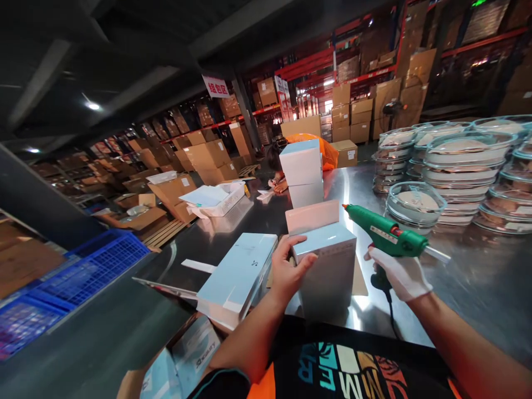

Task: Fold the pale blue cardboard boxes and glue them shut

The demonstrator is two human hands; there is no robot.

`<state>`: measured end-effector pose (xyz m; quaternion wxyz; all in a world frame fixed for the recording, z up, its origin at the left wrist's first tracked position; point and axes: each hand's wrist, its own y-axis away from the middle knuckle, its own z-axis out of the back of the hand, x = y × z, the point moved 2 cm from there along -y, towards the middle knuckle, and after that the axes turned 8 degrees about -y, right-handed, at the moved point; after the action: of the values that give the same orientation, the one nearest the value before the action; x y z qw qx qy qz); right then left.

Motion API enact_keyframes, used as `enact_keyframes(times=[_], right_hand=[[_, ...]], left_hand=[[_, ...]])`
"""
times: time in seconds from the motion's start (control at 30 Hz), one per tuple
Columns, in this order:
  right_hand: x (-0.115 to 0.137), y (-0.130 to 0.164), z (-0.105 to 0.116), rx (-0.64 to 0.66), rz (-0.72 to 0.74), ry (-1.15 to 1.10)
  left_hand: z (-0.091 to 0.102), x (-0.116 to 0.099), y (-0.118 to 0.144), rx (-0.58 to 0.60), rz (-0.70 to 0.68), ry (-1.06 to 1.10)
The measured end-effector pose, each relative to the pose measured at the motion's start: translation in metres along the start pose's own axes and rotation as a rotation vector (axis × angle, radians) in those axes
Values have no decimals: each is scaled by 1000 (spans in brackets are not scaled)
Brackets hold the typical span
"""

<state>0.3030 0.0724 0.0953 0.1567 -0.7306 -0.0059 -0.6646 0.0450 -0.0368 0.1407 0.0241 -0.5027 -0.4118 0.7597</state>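
Note:
My bare left hand (290, 266) grips the near left edge of an upright light-blue and white box (328, 277), thumb on its front and fingers over the top. A pale flap (312, 218) stands raised at the far side of that box. My right hand (399, 272), in a white glove, is closed round the handle of a green glue gun (384, 230). The gun's orange nozzle points left, just above and beyond the box, apart from it. A clear glue stick (437, 254) sticks out of the back. Left of my left hand lies another light-blue box (238, 271).
Stacks of clear-lidded round containers (461, 172) stand on the right of the metal table (353, 188). Two stacked white boxes (302, 166) stand ahead, with a person in orange (330, 152) behind them. A white basket (224, 202) sits at the far left; blue crates (83, 277) lie beyond the edge.

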Motion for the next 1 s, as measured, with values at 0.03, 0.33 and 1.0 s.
enact_keyframes(times=[0.03,0.33,1.0], right_hand=[[-7,-3,0,-8,-92,-29],[-17,-22,14,-112,-178,209],[44,27,-58,407,667,177]], left_hand=[[1,0,-1,-4,36,29],[1,8,-3,75,262,233],[20,-13,-25,416,-513,-447]])
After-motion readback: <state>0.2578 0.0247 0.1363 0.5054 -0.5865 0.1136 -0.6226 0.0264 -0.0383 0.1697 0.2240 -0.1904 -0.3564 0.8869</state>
